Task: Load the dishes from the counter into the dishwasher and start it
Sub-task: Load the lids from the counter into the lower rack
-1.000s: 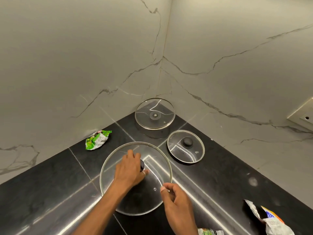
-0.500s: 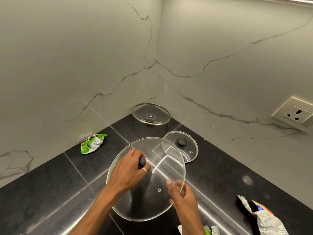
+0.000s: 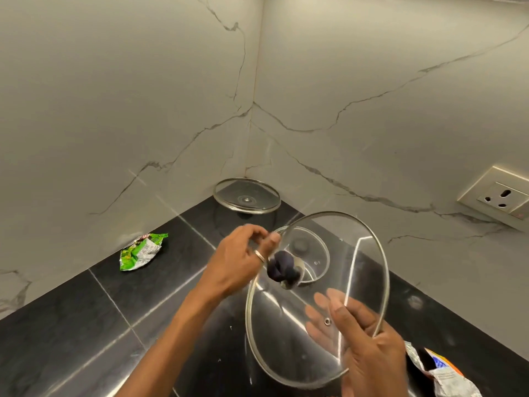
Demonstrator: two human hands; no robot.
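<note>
Plainly gripping lid rim with right hand; holding left hand loosely curled beside knob, perhaps touching.

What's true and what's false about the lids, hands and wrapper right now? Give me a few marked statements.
The right hand holds the big lid by its rim. True.
The corner lid and the small lid both sit on the counter. True.
The big lid lies flat on the counter. False: it is held up and tilted.
The green wrapper lies inside the big lid. False: it lies on the counter by the left wall.
</note>
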